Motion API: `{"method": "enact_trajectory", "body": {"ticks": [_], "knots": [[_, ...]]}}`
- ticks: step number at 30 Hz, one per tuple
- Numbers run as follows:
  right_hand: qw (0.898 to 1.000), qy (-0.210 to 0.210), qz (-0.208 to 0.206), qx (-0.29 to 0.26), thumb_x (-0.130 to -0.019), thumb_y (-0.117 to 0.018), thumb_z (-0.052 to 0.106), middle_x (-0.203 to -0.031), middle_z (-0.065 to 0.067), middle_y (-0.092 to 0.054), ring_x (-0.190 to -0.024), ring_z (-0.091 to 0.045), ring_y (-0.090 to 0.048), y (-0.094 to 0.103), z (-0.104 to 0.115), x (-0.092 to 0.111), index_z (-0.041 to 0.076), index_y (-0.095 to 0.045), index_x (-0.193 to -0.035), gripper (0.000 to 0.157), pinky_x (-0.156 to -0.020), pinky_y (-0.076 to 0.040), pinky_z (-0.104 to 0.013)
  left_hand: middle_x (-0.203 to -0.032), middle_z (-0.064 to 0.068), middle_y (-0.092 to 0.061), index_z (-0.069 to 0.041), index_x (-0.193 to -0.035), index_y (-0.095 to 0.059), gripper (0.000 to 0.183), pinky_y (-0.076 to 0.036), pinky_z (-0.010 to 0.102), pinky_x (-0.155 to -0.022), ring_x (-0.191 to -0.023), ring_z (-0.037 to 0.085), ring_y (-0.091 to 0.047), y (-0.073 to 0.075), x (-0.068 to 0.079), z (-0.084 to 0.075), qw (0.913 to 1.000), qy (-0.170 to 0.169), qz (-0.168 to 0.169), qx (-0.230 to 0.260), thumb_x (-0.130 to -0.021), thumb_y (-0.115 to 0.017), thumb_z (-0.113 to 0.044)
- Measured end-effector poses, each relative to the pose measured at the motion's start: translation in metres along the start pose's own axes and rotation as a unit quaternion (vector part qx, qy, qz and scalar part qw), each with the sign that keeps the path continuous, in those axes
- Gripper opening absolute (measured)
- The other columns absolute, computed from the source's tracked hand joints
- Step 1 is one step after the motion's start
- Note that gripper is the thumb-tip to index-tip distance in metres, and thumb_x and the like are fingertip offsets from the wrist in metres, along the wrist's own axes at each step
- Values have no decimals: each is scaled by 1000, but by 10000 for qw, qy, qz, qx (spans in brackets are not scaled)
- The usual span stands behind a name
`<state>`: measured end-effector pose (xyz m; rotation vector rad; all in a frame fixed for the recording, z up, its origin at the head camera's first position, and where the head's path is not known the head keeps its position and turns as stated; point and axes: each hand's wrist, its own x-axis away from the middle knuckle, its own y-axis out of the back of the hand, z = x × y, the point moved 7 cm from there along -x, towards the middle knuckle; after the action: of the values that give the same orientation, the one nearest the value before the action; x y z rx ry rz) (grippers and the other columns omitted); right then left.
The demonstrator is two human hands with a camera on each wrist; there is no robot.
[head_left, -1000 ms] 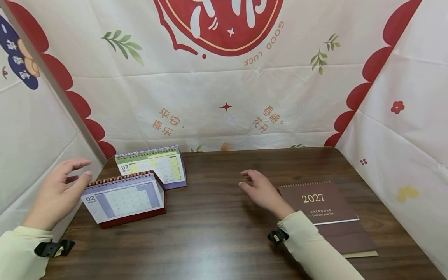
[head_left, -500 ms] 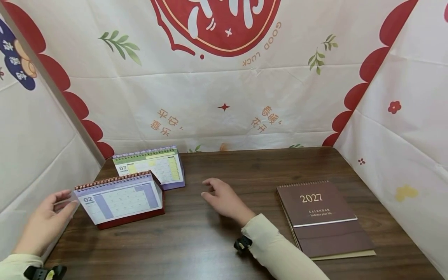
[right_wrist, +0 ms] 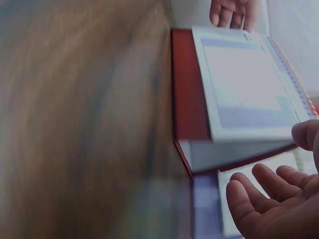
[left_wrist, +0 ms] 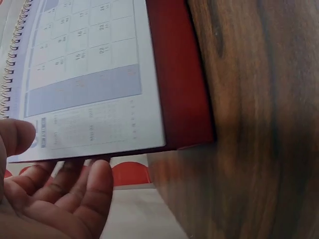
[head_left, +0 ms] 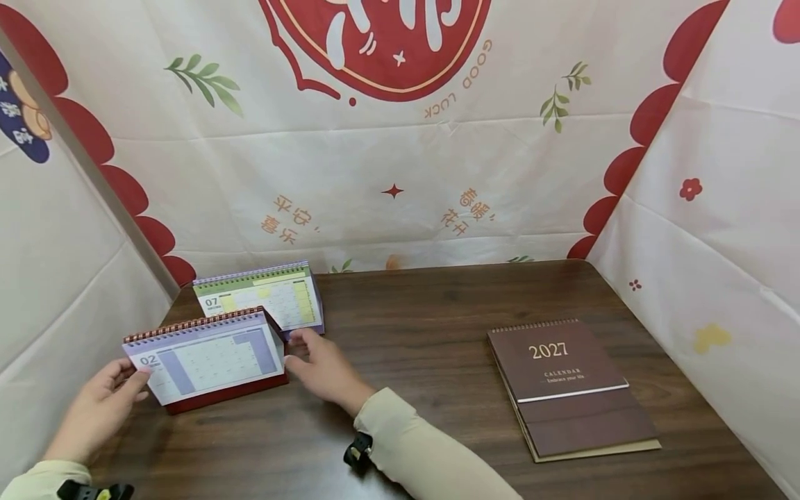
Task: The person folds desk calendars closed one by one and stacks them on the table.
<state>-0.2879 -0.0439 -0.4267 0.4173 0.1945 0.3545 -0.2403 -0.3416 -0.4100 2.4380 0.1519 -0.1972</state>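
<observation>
Your two hands flank the red-based desk calendar, which stands like a tent on the left part of the tabletop, its lavender-bordered page numbered 02 facing you and its spiral binding along the top. Your left hand is at its left end, the grip spread around that edge: thumb over the front of the page near the number, fingers reaching past the edge toward the back. Whether they press on the calendar you cannot tell. Your right hand is at the other end, its grip also spread, thumb apart from the loosely bent fingers, just beside the side where the stand gapes; contact there is unclear as well. Just behind stands the green-topped calendar, numbered 07, on a purple base and partly covered from your head view. Well apart to your right, the brown 2027 calendar lies cover up, spiral edge away from you. You have pale sleeves and a black strap at your right wrist. A printed white cloth hangs beyond the tabletop.
</observation>
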Motion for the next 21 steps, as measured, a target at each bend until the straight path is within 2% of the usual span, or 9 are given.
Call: {"method": "enact_trajectory", "body": {"ticks": [2,5,9,13,16,19,21], "knots": [[9997,-41,49,-219,-90,-59,23,-115,1,-58,-102,-11,-57,-13,-3,-1,10,-51,-123,36,-84,-44,-21,-90,-20,-53,13,-116,-44,36,-50,19,-61,-76,-8,-54,-1,0,2,10000,25,-57,55,-97,-46,-18],[9994,-115,105,-298,-89,-60,23,-111,5,-58,-95,-5,-56,-24,-5,-1,12,-51,-123,37,-79,-45,-19,-89,-15,-57,10,-113,-47,35,-49,19,-62,-75,-6,-55,-3,-1,6,9998,154,-87,-20,-97,-45,-21],[9996,-156,150,-161,-89,-60,25,-108,6,-57,-90,-1,-54,-31,-4,-4,12,-51,-123,38,-75,-45,-18,-89,-10,-60,9,-113,-48,37,-49,19,-62,-74,-6,-54,-7,-2,12,9994,310,-116,-83,-98,-43,-24],[9995,-79,7,317,-89,-60,27,-96,7,-60,-80,0,-54,-30,-3,-13,11,-56,-116,32,-69,-45,-18,-91,-10,-60,9,-116,-47,38,-49,18,-62,-76,-8,-52,-9,-3,15,9991,372,-188,-28,-98,-41,-25],[9970,35,-127,763,-89,-60,29,-81,9,-58,-67,-3,-50,-30,0,-19,13,-59,-104,22,-60,-43,-19,-90,-15,-59,7,-117,-46,39,-48,19,-62,-76,-7,-52,-11,-4,17,9989,403,-245,25,-98,-42,-26],[9915,139,-188,1277,-90,-59,29,-68,9,-53,-58,-7,-46,-33,1,-22,17,-57,-90,13,-53,-39,-20,-90,-15,-59,7,-117,-45,38,-49,20,-61,-75,-6,-54,-12,-3,18,9987,403,-278,102,-98,-41,-26],[9871,167,-246,1573,-91,-57,30,-65,9,-51,-58,-7,-45,-35,0,-22,19,-54,-84,14,-52,-37,-21,-95,-4,-62,8,-118,-43,39,-50,19,-61,-77,-8,-53,-14,-2,17,9989,388,-247,135,-99,-40,-26]]}}
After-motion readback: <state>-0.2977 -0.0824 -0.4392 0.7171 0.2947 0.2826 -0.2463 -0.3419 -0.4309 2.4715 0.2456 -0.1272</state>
